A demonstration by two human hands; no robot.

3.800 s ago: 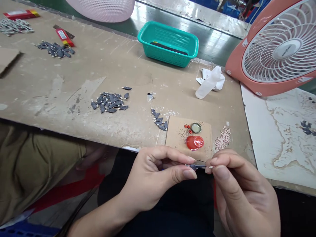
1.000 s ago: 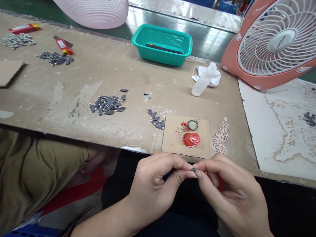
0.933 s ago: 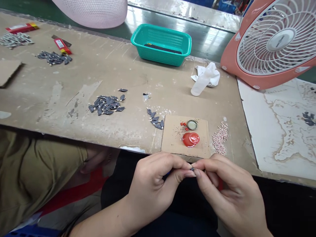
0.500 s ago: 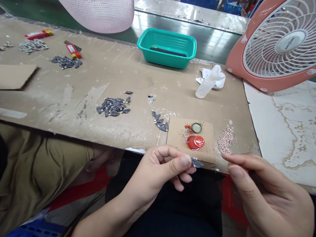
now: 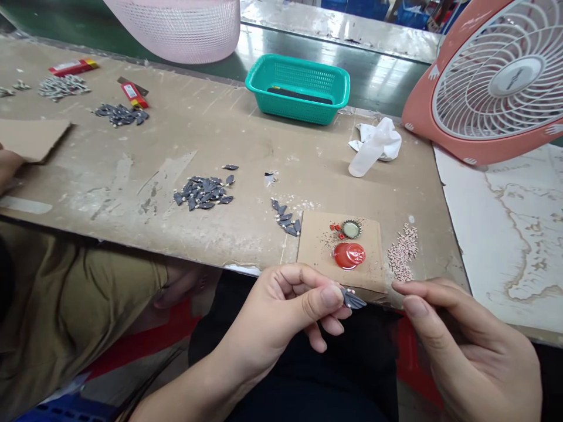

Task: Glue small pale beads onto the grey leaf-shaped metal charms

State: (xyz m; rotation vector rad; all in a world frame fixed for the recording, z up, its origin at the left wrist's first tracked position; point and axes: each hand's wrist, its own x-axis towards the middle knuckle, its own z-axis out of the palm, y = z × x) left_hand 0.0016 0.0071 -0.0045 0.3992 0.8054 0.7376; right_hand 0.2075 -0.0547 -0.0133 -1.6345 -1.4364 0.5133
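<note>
My left hand (image 5: 303, 299) pinches a small dark grey leaf-shaped piece (image 5: 354, 299) between thumb and forefinger. The piece has grooves and a few pale pinkish dots at its upper edge. To the right, my right hand (image 5: 466, 334) is held with thumb and forefinger slightly apart, and nothing shows between them. Its forefinger tip is just below a heap of tiny pink grains (image 5: 402, 252). Beyond my left hand, a cardboard square (image 5: 316, 252) carries a glossy red blob (image 5: 347, 256), a bottle cap (image 5: 351, 229) and small red bits (image 5: 336, 227).
Grey pieces lie in a short row (image 5: 285, 218) and a larger pile (image 5: 203, 192). Behind stand a green basket (image 5: 297, 114), a translucent bottle (image 5: 367, 157) and a pink fan (image 5: 422, 117). A co-worker's hand (image 5: 7, 167) shows at the left edge, near another cardboard piece (image 5: 39, 138).
My right hand has shifted slightly left, its forefinger a little lower. The grey piece in my left hand is slightly lower. A co-worker's hand has come into view at the left edge.
</note>
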